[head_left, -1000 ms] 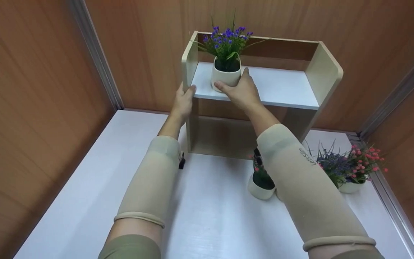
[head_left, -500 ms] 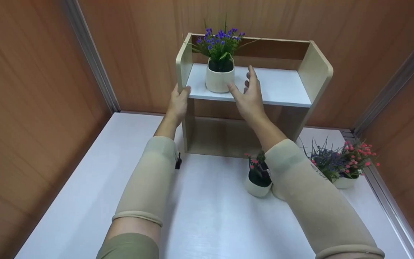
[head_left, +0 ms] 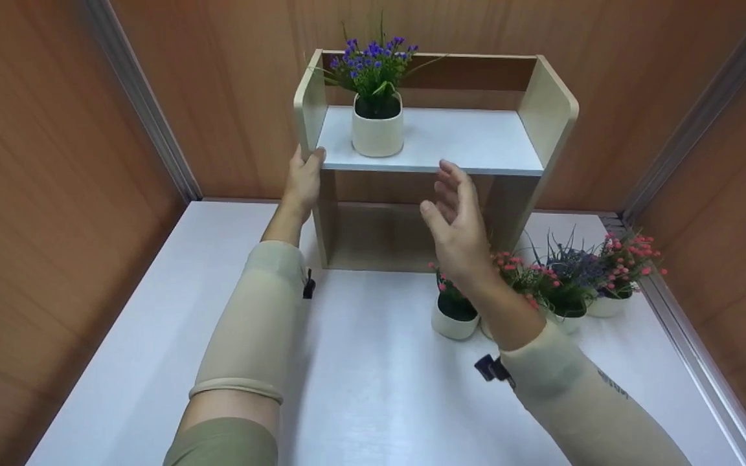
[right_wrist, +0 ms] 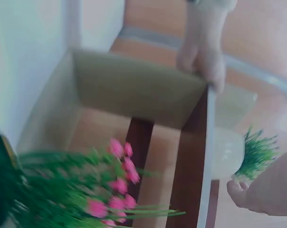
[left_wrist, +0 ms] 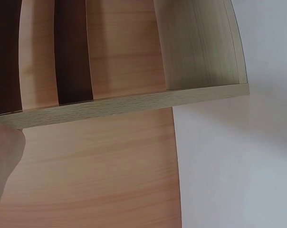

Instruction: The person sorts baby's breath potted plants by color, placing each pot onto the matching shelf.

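Note:
A small wooden shelf unit (head_left: 431,136) with a white upper board stands against the back wall. My left hand (head_left: 304,178) grips its left side panel at the height of that board, thumb at the front edge; in the left wrist view only part of the hand (left_wrist: 3,152) shows at the panel's edge. On the board's left part stands a white pot of purple flowers (head_left: 377,126), upright. My right hand (head_left: 462,233) is in the air in front of the shelf, fingers loosely bent, holding nothing. Below it sits a white pot with pink flowers (head_left: 456,317), partly hidden by the hand.
Several more potted plants stand at the right of the white table (head_left: 360,388), among them a dark purple one (head_left: 570,275) and a pink-flowered one (head_left: 629,262). Wood-grain walls (head_left: 43,162) enclose the table at the back and both sides.
My right hand has let go of the purple flower pot and drawn back down and to the right. The pot stays on the shelf; my left hand keeps its grip on the side panel.

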The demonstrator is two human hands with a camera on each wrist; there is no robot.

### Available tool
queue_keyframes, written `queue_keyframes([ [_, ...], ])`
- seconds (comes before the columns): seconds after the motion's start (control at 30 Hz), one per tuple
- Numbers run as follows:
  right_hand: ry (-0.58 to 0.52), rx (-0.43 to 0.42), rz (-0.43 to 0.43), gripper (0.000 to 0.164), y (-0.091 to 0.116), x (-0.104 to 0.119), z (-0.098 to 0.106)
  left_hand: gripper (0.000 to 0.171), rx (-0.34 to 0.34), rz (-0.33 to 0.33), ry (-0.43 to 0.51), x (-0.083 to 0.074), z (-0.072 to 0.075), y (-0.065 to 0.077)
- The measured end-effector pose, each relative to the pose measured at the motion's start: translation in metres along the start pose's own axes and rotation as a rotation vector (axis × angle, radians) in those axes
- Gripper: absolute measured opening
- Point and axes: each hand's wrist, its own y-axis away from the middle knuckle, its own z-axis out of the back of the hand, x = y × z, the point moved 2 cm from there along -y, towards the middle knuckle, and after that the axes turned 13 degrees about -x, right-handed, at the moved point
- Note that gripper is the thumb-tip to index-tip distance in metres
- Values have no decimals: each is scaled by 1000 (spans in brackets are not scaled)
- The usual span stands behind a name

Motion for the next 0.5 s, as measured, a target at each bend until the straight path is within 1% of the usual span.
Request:
queue_keyframes([
  [0.07, -3, 24, 25, 61, 22, -2, 5, 66, -2, 0, 2, -1, 2, -1],
  [0.13, 19, 41, 41, 59, 46, -9, 11, 67, 5, 1, -4, -1, 4, -1],
  [0.23, 69, 59, 31, 56, 79, -24, 21, 63, 13, -5, -14, 1, 6, -1],
  [0.37, 129, 77, -56, 54, 116, -49, 32, 62, -5, -10, -26, 1, 10, -2],
  [0.43, 148, 76, -117, 52, 129, -62, 38, 62, -8, -12, -25, 1, 12, -3],
  [0.5, 147, 64, -187, 51, 138, -74, 43, 62, -10, -11, -23, 1, 13, -3],
])
